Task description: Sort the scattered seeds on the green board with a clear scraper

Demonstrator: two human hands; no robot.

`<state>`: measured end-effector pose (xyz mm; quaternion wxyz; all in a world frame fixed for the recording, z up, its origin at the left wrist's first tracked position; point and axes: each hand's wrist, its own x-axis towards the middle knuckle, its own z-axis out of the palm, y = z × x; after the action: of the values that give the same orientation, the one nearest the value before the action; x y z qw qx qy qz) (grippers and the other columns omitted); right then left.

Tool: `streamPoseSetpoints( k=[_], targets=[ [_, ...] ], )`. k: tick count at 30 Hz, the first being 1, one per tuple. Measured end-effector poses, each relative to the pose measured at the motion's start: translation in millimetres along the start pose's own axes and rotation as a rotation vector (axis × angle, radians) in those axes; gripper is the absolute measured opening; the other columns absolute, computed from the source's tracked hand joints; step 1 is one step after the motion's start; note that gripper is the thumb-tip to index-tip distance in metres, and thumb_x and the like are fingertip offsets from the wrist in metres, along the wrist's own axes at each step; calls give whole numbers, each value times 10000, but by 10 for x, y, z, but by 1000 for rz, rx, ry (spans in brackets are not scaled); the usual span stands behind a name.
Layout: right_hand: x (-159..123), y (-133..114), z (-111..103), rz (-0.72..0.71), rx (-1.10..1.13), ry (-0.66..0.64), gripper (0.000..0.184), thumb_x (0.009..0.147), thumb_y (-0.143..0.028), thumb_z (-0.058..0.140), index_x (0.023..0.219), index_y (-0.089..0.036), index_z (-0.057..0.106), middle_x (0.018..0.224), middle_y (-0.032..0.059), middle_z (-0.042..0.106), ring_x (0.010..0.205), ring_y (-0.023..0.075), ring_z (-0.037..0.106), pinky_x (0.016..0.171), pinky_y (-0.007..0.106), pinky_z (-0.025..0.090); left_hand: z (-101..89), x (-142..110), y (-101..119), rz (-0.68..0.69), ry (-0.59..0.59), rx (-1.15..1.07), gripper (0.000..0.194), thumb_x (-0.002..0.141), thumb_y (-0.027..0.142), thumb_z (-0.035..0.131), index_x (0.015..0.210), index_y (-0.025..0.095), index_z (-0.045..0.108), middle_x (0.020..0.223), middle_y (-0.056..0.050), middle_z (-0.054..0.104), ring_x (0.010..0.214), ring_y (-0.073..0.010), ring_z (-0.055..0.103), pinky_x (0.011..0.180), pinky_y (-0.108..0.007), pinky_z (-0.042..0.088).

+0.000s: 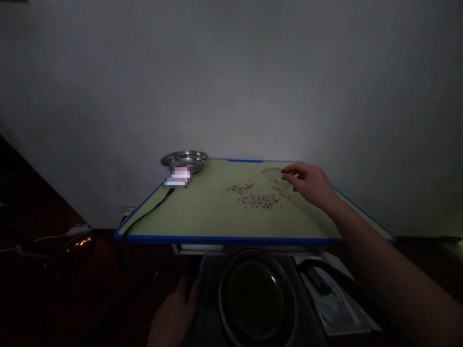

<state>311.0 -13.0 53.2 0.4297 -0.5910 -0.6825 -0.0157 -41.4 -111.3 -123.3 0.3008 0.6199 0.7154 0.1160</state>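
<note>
My right hand (307, 182) is over the right part of the table, fingers bent and drawn together in a pinch. Anything between the fingertips is too small to make out. Just under and left of them lies a clear ribbed dish (269, 172), partly hidden by the hand. Small dark and pale bean-like bits (258, 200) are scattered on the tabletop left of and in front of the dish. Low in the view, my left hand (175, 311) is beside the left side of a dark plastic tub (210, 274); its fingers are too dim to read.
A shiny steel bowl (186, 159) stands at the table's back left, near a blurred-out lit object (178, 177) with a black cable (152, 212). The yellow-green table (202, 217) has a blue rim. A round dark-centred pan or lid (256, 299) sits in front, over the tub.
</note>
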Motion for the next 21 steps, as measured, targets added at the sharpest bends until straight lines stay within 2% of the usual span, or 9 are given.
streamPoseSetpoints(
  k=[2, 4, 9, 12, 15, 18, 21],
  targets=[
    [-9, -8, -25, -3, -8, -32, 230, 780, -290, 578, 911, -168, 723, 784, 69, 724, 565, 166, 627, 561, 307, 489, -87, -46, 19, 2, 10, 4, 459, 889, 511, 279, 1078, 233, 592, 995, -97, 726, 970, -281, 669, 829, -386, 481],
    [-29, -17, -36, -13, -17, -84, 216, 783, -279, 573, 896, -171, 722, 772, 60, 724, 573, 164, 626, 564, 299, 487, -209, -102, 77, 11, 106, -17, 440, 876, 518, 310, 1018, 241, 621, 996, -80, 729, 963, -278, 668, 817, -370, 482],
    [-98, -54, 37, -36, -63, -208, 176, 807, -255, 564, 832, -187, 724, 759, 38, 732, 659, 173, 647, 619, 285, 475, -665, -191, 398, 308, 438, -172, 383, 840, 532, 408, 869, 239, 653, 855, -11, 739, 823, -208, 670, 708, -265, 477],
    [-118, -36, 85, -26, -117, -234, 184, 825, -250, 556, 846, -194, 729, 787, 41, 743, 694, 179, 655, 647, 287, 468, -938, -113, 646, 394, 596, -143, 373, 831, 518, 417, 765, 219, 631, 671, 7, 688, 654, -173, 623, 618, -253, 435],
    [-106, 43, 86, 1, -188, -218, 190, 841, -243, 551, 884, -187, 728, 847, 53, 748, 737, 187, 657, 674, 291, 463, -1125, 99, 867, 447, 605, -97, 364, 838, 492, 398, 760, 218, 625, 706, 6, 685, 691, -171, 617, 623, -254, 412],
    [-64, 107, 87, 36, -269, -181, 187, 853, -250, 553, 909, -175, 716, 874, 71, 741, 765, 202, 656, 687, 301, 463, -1228, 361, 1038, 449, 529, -1, 352, 849, 463, 378, 791, 215, 622, 776, -13, 694, 743, -186, 616, 654, -268, 406],
    [19, 52, 178, 39, -335, -167, 182, 872, -250, 543, 929, -181, 701, 905, 72, 734, 804, 204, 657, 721, 308, 470, -1274, 549, 1159, 408, 472, 132, 316, 845, 436, 392, 831, 223, 625, 812, -30, 693, 752, -196, 615, 656, -281, 393]
  ],
)
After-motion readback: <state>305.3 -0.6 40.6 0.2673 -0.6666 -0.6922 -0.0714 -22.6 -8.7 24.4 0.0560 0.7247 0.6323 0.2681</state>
